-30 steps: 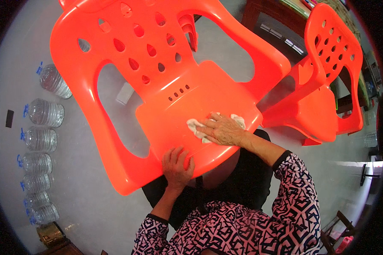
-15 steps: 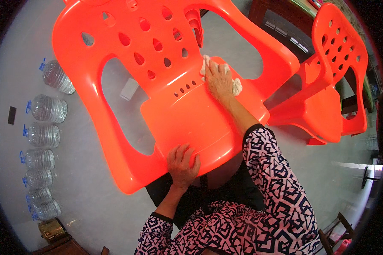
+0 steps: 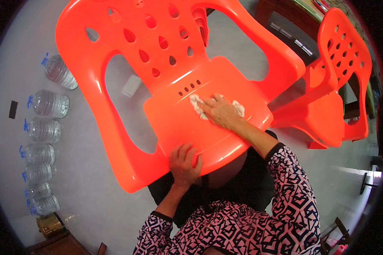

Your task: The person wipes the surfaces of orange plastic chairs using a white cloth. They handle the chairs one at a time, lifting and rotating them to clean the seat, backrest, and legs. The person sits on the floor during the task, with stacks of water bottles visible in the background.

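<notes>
An orange-red plastic armchair (image 3: 178,114) faces me, its backrest pierced with teardrop holes and its seat front close to my lap. My right hand (image 3: 222,111) presses a crumpled white cloth (image 3: 196,106) onto the middle of the seat, below a row of small oval slots. Part of the cloth sticks out on both sides of the fingers. At the seat's front left corner rests my left hand (image 3: 185,165), fingers spread over the edge, with nothing held in it.
A second orange-red chair (image 3: 327,114) stands at the right. Several clear water bottles (image 3: 50,103) with blue handles line the floor at the left. A white box-like object (image 3: 132,86) lies beyond the left armrest. Dark wooden furniture (image 3: 285,25) is at the far right.
My right hand has slid the cloth from the seat's rear right corner toward the middle, nearer to me. My left hand keeps its place on the front edge.
</notes>
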A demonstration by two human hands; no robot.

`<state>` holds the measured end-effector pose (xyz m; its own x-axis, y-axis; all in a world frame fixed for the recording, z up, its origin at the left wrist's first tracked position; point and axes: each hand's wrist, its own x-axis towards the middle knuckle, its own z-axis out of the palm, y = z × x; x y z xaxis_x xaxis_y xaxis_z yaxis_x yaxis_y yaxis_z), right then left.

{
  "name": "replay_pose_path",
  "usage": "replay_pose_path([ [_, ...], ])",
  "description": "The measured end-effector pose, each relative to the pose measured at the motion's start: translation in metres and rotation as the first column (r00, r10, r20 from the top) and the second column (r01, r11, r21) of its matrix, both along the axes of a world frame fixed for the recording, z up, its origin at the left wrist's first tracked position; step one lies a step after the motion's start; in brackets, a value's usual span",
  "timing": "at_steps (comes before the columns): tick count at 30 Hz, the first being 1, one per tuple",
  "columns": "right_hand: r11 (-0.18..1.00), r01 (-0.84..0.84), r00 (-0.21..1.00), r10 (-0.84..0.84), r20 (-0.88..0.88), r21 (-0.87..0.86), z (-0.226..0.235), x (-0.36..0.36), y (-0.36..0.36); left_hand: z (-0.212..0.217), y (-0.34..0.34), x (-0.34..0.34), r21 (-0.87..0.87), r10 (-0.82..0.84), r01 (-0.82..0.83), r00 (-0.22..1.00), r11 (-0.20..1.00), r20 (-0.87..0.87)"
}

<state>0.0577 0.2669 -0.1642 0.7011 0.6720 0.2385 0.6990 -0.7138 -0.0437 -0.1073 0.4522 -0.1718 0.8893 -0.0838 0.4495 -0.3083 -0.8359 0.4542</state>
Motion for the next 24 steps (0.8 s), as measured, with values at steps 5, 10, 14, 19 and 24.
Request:
replay_pose_path([
  [5, 0.966, 0.246, 0.939, -0.259, 0.228, 0.081, -0.012, 0.050, 0.011, 0.001, 0.002, -0.001, -0.027, 0.012, -0.012, 1.000, 1.000, -0.002],
  [10, 0.900, 0.436, 0.870, -0.429, 0.244, 0.027, -0.008, 0.081, 0.019, 0.000, 0.000, -0.001, -0.023, 0.004, -0.004, 1.000, 1.000, 0.009],
  [14, 0.951, 0.310, 0.941, -0.310, 0.135, 0.022, -0.008, 0.079, 0.014, -0.002, -0.002, -0.001, -0.020, 0.011, -0.011, 1.000, 1.000, 0.003],
  [19, 0.999, -0.034, 0.999, 0.034, 0.029, 0.001, -0.012, 0.021, 0.011, 0.000, -0.001, 0.001, -0.033, 0.002, -0.001, 1.000, 0.999, 0.012],
  [24, 0.990, -0.139, 0.975, 0.137, -0.177, 0.002, 0.007, -0.002, 0.010, 0.002, 0.000, 0.002, -0.019, 0.009, -0.009, 0.999, 1.000, 0.034],
])
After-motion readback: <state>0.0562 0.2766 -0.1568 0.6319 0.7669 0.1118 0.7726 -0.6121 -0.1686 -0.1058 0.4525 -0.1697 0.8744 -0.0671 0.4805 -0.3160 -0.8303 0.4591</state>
